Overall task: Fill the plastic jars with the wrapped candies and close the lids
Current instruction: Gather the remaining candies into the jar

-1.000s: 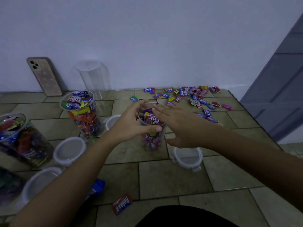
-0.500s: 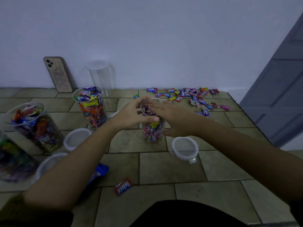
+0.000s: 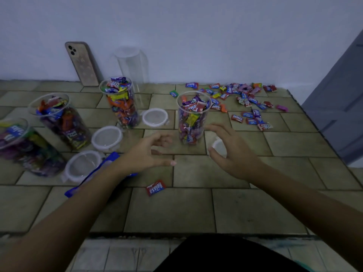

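A clear plastic jar (image 3: 193,116), packed with wrapped candies and without a lid, stands upright at the centre. My left hand (image 3: 149,152) hovers just left of its base, fingers spread and holding nothing. My right hand (image 3: 233,152) is to the right of the base, thumb and fingers curved around a white lid (image 3: 219,147) that it mostly hides; I cannot make out a firm grip. Loose candies (image 3: 245,99) lie scattered at the back right. One red candy (image 3: 155,187) lies near me.
Three more filled, lidless jars (image 3: 121,103) (image 3: 59,118) (image 3: 23,146) stand at the left, with white lids (image 3: 155,117) (image 3: 107,137) (image 3: 82,165) beside them. An empty jar (image 3: 131,63) and a phone (image 3: 82,63) lean at the wall. A blue wrapper (image 3: 92,173) lies under my left forearm. A door (image 3: 337,95) is at the right.
Both hands have come off the top of the centre jar and dropped toward me to its base. My right hand now covers the lid that lay beside the jar.
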